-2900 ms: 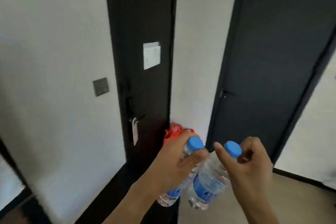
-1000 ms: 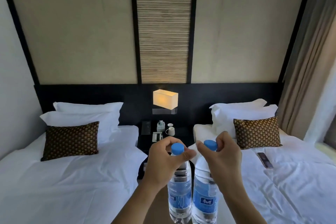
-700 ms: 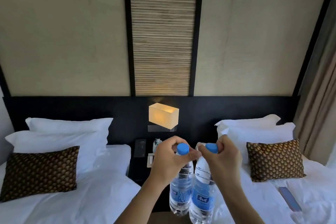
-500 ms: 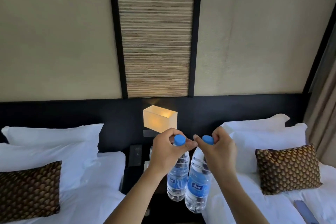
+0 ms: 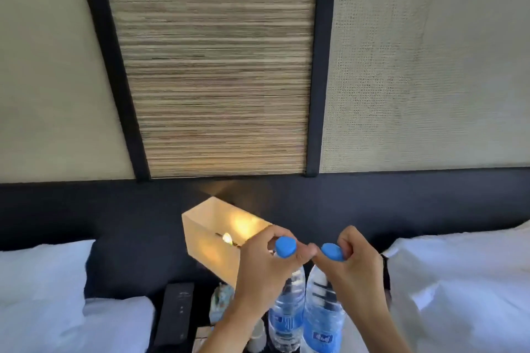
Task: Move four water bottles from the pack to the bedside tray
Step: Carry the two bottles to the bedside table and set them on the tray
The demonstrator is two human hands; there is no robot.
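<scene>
I hold two clear water bottles with blue caps and blue labels, side by side and upright, above the dark bedside table. My left hand [image 5: 262, 269] grips the neck of the left bottle [image 5: 286, 315] just under its cap. My right hand [image 5: 354, 264] pinches the neck of the right bottle [image 5: 322, 321] the same way. The two hands almost touch at the thumbs. The bottle bottoms reach the lower edge of the picture. Neither the bedside tray nor the pack is visible.
A lit box lamp [image 5: 220, 238] sits on the dark headboard panel just left of my hands. Below it are a black control panel [image 5: 175, 312] and small items [image 5: 220, 304]. White pillows flank the gap: left pillow [image 5: 43, 281], right pillow [image 5: 464, 281].
I have turned from the doors and walked between the two beds to the headboard. The lamp and bedside table have come close. Both bottles stay in my hands throughout.
</scene>
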